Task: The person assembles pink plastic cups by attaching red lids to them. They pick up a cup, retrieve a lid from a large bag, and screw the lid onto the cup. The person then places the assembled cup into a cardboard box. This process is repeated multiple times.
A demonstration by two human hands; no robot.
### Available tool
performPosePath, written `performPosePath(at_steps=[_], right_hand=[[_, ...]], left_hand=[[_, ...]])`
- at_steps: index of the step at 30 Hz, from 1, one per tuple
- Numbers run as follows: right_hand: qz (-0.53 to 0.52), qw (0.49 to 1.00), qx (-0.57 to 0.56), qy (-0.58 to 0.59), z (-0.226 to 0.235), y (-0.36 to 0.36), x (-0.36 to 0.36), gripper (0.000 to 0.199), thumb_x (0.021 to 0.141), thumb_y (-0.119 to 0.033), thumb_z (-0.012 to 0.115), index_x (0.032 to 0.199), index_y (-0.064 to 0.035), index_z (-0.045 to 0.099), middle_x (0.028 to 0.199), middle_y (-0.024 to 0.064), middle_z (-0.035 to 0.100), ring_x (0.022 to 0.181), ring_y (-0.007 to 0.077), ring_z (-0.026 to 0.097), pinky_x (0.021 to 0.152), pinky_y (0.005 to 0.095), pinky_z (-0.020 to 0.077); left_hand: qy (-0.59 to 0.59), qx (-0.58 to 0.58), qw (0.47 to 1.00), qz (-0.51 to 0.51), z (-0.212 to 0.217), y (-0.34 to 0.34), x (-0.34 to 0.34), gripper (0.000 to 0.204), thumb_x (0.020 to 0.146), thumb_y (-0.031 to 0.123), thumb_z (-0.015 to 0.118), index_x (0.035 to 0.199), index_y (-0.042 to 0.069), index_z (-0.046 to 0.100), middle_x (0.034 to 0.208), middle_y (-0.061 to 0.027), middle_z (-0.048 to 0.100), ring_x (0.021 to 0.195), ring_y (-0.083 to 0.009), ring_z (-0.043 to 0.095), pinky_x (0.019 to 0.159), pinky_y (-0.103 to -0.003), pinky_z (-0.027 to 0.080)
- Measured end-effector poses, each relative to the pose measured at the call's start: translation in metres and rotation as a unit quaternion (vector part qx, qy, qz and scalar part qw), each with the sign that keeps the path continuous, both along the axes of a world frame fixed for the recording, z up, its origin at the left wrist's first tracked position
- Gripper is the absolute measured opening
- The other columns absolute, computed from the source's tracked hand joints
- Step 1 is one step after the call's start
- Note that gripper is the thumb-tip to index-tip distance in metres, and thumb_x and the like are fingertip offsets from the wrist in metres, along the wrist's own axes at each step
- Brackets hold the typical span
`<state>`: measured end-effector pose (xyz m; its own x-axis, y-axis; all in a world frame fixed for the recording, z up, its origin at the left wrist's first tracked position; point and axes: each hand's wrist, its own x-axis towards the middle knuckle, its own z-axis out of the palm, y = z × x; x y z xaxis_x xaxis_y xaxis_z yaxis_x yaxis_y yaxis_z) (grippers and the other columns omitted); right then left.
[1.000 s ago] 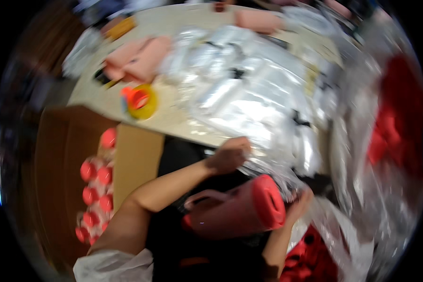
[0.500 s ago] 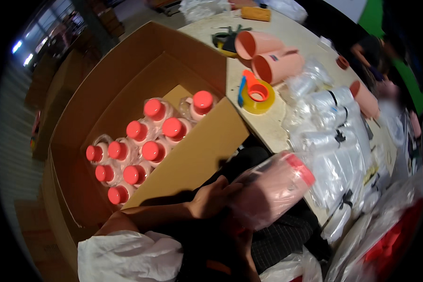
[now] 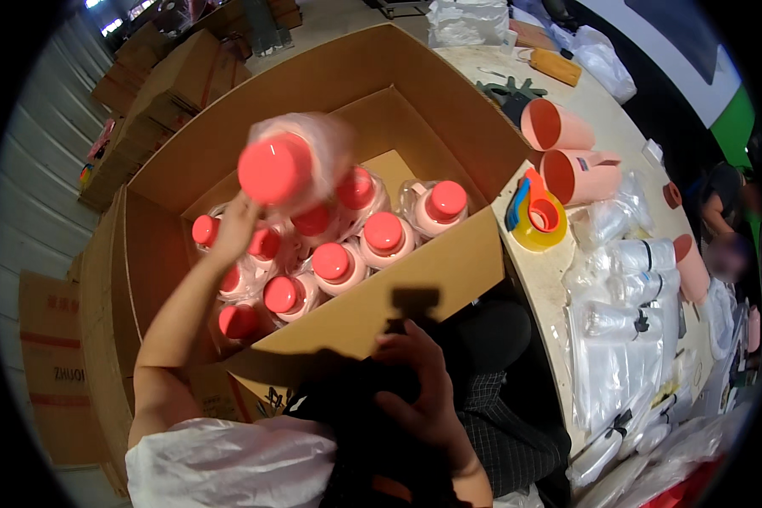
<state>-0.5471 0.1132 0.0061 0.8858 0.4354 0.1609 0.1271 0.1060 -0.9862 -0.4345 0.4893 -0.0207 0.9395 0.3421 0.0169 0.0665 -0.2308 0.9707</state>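
My left hand (image 3: 239,224) grips a pink capped jug (image 3: 276,167) in a clear plastic bag. It is held tilted above the cardboard box (image 3: 406,292), its coral cap towards me and slightly blurred by motion. Several similar bagged jugs (image 3: 383,234) stand in rows inside the box, caps up; the raised jug and my forearm hide some of them. Outside the box's near wall, over my lap, my right hand (image 3: 427,385) is empty, thumb and fingers apart.
On the table at the right are a yellow tape roll (image 3: 540,235) with an orange-and-blue dispenser, open pink cylinders (image 3: 580,176), and bundled clear bags (image 3: 622,351). Closed cartons (image 3: 55,364) stand at the left. Another person (image 3: 721,203) is at the far right.
The bagged jug has gone from above my lap to above the box, now in my left hand. My right hand has let go of it. The view has shifted left.
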Motion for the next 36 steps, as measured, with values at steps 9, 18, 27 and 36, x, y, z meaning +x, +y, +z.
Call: performPosePath(at_steps=[9, 18, 27, 36], right_hand=[[-0.270, 0.919, 0.098, 0.271, -0.093, -0.066, -0.098, 0.040, 0.095, -0.007, 0.064, 0.132, 0.0007, 0.051, 0.112, 0.0100, 0.067, 0.099, 0.0132, 0.062, 0.090, 0.0298, 0.0504], [-0.556, 0.805, -0.086, 0.191, -0.068, -0.163, -0.108, 0.032, 0.093, -0.001, 0.064, 0.124, -0.0017, 0.059, 0.109, 0.0068, 0.068, 0.099, 0.0106, 0.062, 0.086, 0.0239, 0.0499], [-0.878, 0.405, -0.231, -0.113, 0.015, -0.362, -0.197, 0.055, 0.085, -0.008, 0.065, 0.137, -0.0038, 0.047, 0.133, 0.0117, 0.048, 0.124, 0.0240, 0.049, 0.098, 0.0365, 0.0451], [-0.880, 0.313, -0.326, -0.145, 0.007, -0.397, -0.218, 0.067, 0.089, -0.018, 0.072, 0.144, 0.0014, 0.040, 0.143, 0.0185, 0.045, 0.129, 0.0263, 0.046, 0.106, 0.0381, 0.0403]], left_hand=[[0.251, 0.223, 0.941, 0.052, -0.165, 0.213, 0.043, 0.029, 0.100, 0.031, 0.056, 0.101, 0.003, 0.060, 0.083, -0.0054, 0.054, 0.071, -0.0168, 0.048, 0.062, -0.032, 0.038], [-0.085, 0.283, 0.955, -0.032, -0.126, 0.015, 0.101, 0.046, 0.102, 0.023, 0.056, 0.138, -0.003, 0.046, 0.133, -0.0171, 0.055, 0.121, -0.0287, 0.055, 0.101, -0.040, 0.047], [0.030, -0.212, 0.946, -0.244, -0.079, -0.414, 0.307, 0.057, 0.101, 0.038, 0.055, 0.136, -0.007, 0.047, 0.134, -0.0167, 0.058, 0.120, -0.0246, 0.059, 0.099, -0.037, 0.048], [-0.031, -0.293, 0.920, -0.258, -0.050, -0.531, 0.293, 0.021, 0.100, 0.014, 0.057, 0.114, -0.001, 0.056, 0.114, -0.0089, 0.063, 0.104, -0.0164, 0.061, 0.087, -0.037, 0.052]])
